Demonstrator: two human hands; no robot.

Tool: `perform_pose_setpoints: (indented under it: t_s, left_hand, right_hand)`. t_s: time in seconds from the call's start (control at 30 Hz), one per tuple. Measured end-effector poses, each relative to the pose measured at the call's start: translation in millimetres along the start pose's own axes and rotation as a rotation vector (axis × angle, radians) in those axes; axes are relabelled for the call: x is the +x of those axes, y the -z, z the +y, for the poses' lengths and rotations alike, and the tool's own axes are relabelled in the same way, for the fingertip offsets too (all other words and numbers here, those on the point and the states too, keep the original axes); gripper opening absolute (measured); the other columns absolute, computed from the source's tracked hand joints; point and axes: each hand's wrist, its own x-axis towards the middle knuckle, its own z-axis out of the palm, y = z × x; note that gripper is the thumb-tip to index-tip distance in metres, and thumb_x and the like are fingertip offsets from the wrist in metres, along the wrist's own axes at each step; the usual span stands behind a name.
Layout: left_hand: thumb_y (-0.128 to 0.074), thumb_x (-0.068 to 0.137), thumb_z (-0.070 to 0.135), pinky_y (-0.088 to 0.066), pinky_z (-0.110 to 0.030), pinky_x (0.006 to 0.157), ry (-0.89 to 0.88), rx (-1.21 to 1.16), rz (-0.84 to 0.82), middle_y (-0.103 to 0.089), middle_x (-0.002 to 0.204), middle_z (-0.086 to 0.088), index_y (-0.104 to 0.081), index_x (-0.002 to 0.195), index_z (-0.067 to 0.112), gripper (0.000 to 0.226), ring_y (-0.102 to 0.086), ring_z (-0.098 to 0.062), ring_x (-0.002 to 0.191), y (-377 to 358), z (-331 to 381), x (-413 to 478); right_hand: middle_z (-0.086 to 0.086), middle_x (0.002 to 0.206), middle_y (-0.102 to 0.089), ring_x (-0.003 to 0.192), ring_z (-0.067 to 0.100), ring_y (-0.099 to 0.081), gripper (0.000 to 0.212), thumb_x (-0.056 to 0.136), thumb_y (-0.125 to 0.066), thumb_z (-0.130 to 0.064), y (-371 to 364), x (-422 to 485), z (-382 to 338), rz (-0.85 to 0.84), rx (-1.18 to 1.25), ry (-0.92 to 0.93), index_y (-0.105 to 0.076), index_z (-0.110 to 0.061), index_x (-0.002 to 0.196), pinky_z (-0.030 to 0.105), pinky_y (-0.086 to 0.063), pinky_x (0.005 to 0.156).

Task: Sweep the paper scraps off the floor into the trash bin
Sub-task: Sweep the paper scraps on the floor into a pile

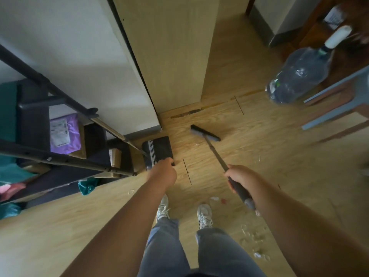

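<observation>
My right hand [240, 179] is closed around the dark grip of a broom handle [216, 156]. The broom's flat head [205, 133] rests on the wooden floor ahead of me. My left hand [163, 172] reaches down to a black dustpan [158, 149] standing by the wall corner, with the fingertips curled at its near edge. Paper scraps [254, 243] lie scattered on the floor to my right, and a white and a red bit [218, 199] lie by my right shoe. No trash bin is in view.
A black metal rack [65, 158] with boxes and a purple parcel [61, 134] stands at the left. A wooden cabinet [169, 52] rises ahead. A large water bottle [299, 74] and a blue-framed chair [337, 100] stand at the right. My shoes [203, 214] are below.
</observation>
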Motion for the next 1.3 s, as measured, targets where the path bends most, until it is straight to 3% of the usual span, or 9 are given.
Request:
perform_pose_setpoints:
  t_s: [0.23,0.4,0.57,0.77,0.93,1.07,1.13,1.2,1.3]
  left_hand:
    - [-0.043,0.097,0.013,-0.047,-0.040,0.098,0.005,0.033,-0.058,-0.049,0.143,-0.006,-0.040,0.143,0.022,0.047,-0.051,-0.027,0.125,-48,7,-35]
    - [-0.042,0.098,0.014,-0.046,-0.037,0.098,-0.037,0.067,-0.060,-0.048,0.144,-0.006,-0.040,0.144,0.023,0.047,-0.050,-0.028,0.126,-61,-4,-53]
    - [-0.042,0.096,0.010,-0.049,-0.037,0.093,-0.110,0.126,-0.048,-0.052,0.138,-0.008,-0.042,0.143,0.021,0.048,-0.053,-0.028,0.122,-83,-33,-87]
    - [-0.041,0.097,0.012,-0.048,-0.038,0.094,-0.157,0.157,-0.079,-0.050,0.139,-0.007,-0.040,0.143,0.021,0.047,-0.051,-0.028,0.123,-113,-72,-132]
    - [-0.041,0.097,0.011,-0.049,-0.040,0.093,-0.203,0.215,-0.088,-0.050,0.137,-0.009,-0.041,0.141,0.019,0.045,-0.052,-0.028,0.120,-125,-74,-167]
    - [-0.038,0.098,0.010,-0.050,-0.039,0.091,-0.255,0.281,-0.090,-0.049,0.138,-0.009,-0.041,0.142,0.017,0.044,-0.053,-0.029,0.118,-133,-51,-184]
    - [-0.038,0.099,0.010,-0.051,-0.039,0.089,-0.278,0.305,-0.088,-0.048,0.140,-0.009,-0.038,0.144,0.018,0.046,-0.054,-0.029,0.118,-139,-34,-189]
    - [-0.037,0.099,0.011,-0.052,-0.040,0.088,-0.307,0.324,-0.091,-0.047,0.141,-0.009,-0.038,0.144,0.019,0.046,-0.056,-0.029,0.115,-147,-15,-196]
    - [-0.036,0.100,0.011,-0.051,-0.040,0.088,-0.342,0.351,-0.090,-0.045,0.140,-0.010,-0.039,0.143,0.018,0.044,-0.055,-0.029,0.115,-165,18,-206]
  right_hand:
    - [0.012,0.070,-0.056,0.050,0.022,-0.049,0.056,0.101,-0.039,-0.010,-1,10,32,0.037,-0.099,0.064,-0.022,-0.023,0.153,0.026,-0.041,0.043]
    - [0.009,0.062,-0.051,0.047,0.020,-0.045,0.053,0.099,-0.039,-0.012,-15,-1,64,0.011,-0.113,0.020,-0.027,-0.019,0.151,0.025,-0.039,0.044]
    - [0.010,0.058,-0.054,0.044,0.021,-0.048,0.065,0.098,-0.041,-0.011,-59,-31,116,0.001,-0.128,0.051,-0.013,-0.026,0.155,0.025,-0.040,0.044]
    - [0.012,0.058,-0.048,0.044,0.020,-0.045,0.053,0.099,-0.037,-0.010,-131,-72,177,-0.002,-0.165,0.100,-0.027,-0.014,0.151,0.025,-0.038,0.042]
    - [0.013,0.055,-0.051,0.043,0.022,-0.048,0.060,0.095,-0.040,-0.003,-148,-105,230,-0.055,-0.208,0.118,-0.023,-0.014,0.152,0.024,-0.040,0.043]
    - [0.007,0.058,-0.057,0.043,0.016,-0.051,0.041,0.096,-0.047,-0.014,-127,-127,253,-0.071,-0.048,0.129,-0.046,-0.010,0.137,0.022,-0.043,0.044]
    - [0.006,0.059,-0.057,0.043,0.015,-0.051,0.025,0.096,-0.050,-0.015,-114,-137,262,-0.053,0.029,0.139,-0.055,-0.009,0.120,0.021,-0.043,0.042]
    - [0.005,0.059,-0.058,0.041,0.014,-0.052,0.011,0.094,-0.052,-0.014,-100,-139,271,-0.012,0.086,0.150,-0.053,-0.015,0.106,0.020,-0.043,0.040]
    - [0.006,0.058,-0.058,0.040,0.015,-0.051,0.010,0.092,-0.050,-0.010,-69,-136,295,0.040,0.151,0.159,-0.056,-0.014,0.100,0.021,-0.043,0.041]
